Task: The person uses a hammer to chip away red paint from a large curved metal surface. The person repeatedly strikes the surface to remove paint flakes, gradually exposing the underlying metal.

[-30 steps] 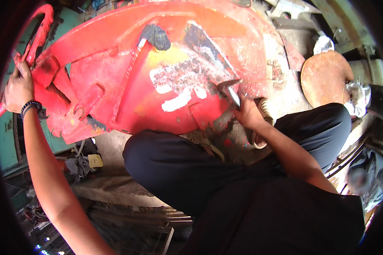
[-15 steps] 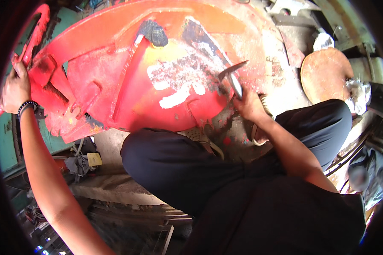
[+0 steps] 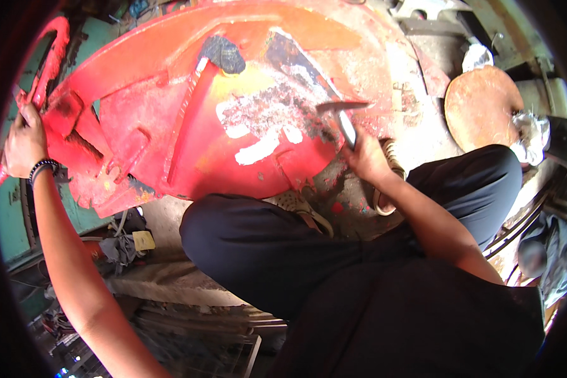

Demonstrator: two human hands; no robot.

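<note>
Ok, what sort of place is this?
Probably a repair workshop: a hammer in the right hand, a big red panel with patchy, worn paint, and red spots on the floor.

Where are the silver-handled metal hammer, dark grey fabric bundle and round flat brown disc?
Silver-handled metal hammer (image 3: 346, 127), head view: on the handle.
Dark grey fabric bundle (image 3: 223, 55), head view: on its middle.
Round flat brown disc (image 3: 481, 108), head view: on its face.
</note>
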